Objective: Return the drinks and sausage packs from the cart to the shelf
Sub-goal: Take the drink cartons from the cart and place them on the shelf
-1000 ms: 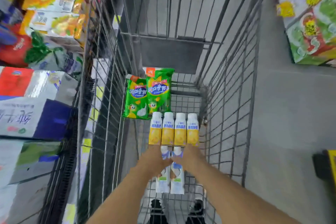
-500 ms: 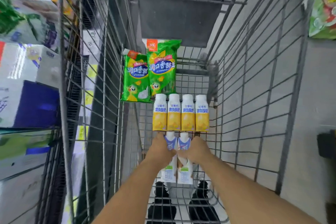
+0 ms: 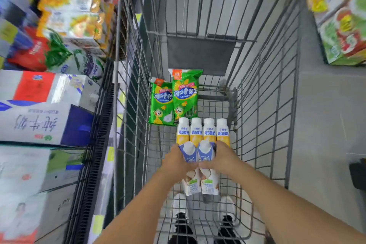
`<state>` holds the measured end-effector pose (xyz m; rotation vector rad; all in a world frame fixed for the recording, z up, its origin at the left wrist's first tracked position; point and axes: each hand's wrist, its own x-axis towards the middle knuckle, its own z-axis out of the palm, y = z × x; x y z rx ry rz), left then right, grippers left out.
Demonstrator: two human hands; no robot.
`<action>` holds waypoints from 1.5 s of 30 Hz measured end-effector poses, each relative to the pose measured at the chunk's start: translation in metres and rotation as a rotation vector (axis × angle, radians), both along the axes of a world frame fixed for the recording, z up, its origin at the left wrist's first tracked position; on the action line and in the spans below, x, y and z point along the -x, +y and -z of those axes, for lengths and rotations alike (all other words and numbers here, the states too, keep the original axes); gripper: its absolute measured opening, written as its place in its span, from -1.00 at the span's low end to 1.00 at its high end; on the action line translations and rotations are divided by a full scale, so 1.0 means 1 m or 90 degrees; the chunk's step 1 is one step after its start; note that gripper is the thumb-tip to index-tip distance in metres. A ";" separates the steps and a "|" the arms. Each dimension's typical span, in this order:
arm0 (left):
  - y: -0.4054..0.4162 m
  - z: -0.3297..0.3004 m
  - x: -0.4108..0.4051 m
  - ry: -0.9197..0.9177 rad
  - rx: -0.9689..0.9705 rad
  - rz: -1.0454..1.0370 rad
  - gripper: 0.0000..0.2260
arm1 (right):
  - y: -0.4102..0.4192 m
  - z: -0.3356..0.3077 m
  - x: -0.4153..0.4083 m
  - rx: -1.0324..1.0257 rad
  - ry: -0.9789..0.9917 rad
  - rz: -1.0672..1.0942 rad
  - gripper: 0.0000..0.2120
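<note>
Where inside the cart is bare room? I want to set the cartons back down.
Bare wire floor lies right of the sausage packs, behind the yellow bottles; another strip lies left of the bottles. Around both hands and the cartons it is crowded.

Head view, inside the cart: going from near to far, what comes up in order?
Shoes → two cartons held between left hand and right hand → four yellow bottles → two green sausage packs → grey flap.
</note>
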<state>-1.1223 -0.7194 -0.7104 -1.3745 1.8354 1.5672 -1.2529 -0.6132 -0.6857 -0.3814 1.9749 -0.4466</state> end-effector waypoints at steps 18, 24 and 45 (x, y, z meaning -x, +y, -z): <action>-0.011 -0.481 -0.155 0.257 0.445 -0.362 -0.53 | -0.091 -0.487 -0.079 0.549 0.136 -0.455 -0.33; 0.078 -0.574 -0.294 0.220 0.606 -0.535 -0.55 | -0.064 -0.570 -0.218 0.648 0.074 -0.631 -0.41; 0.493 -0.635 -0.803 -0.077 0.769 -0.964 -0.59 | 0.218 -0.625 -0.805 0.776 -0.155 -1.049 -0.65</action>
